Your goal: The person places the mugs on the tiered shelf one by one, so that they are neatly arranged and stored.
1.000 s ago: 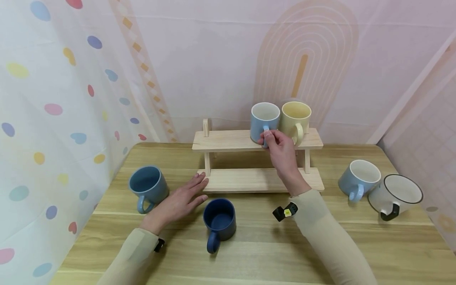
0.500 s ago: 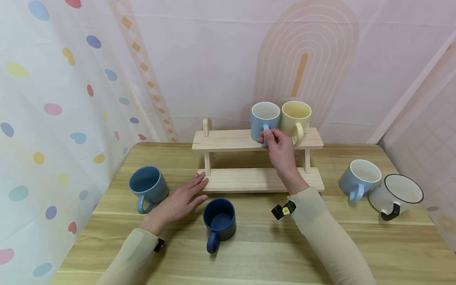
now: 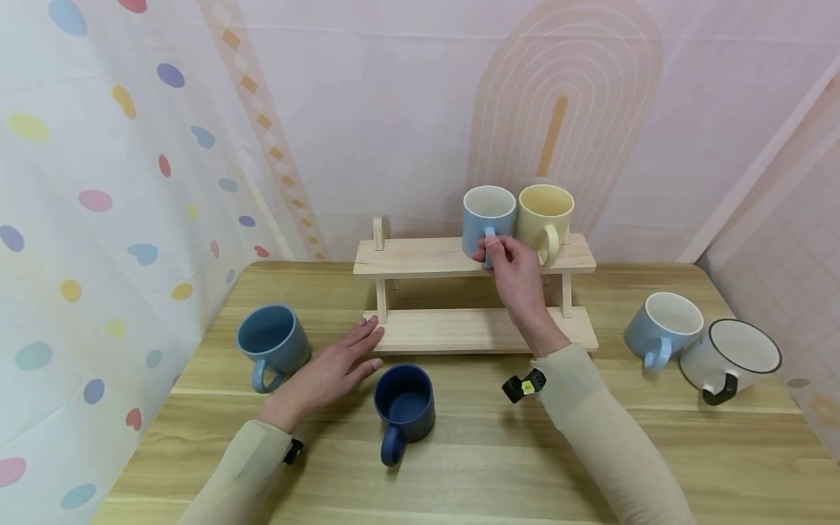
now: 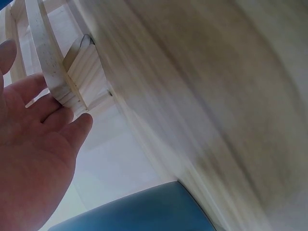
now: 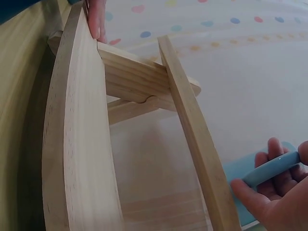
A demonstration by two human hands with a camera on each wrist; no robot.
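A light blue mug with a white inside stands on the upper board of a two-tier wooden rack. My right hand pinches its handle between thumb and fingers. Just right of it, close by, is a yellow mug. With fingers stretched out, my left hand touches the left end of the rack's lower board. A teal mug stands left of that hand, and a dark blue mug stands to its right.
On the right side of the wooden table stand another light blue mug and a white mug with a black rim and handle. A patterned curtain hangs behind the rack.
Nearly everything stays the same. Both hands keep their places, the right on the light blue mug's handle, and the head view has shifted very slightly.
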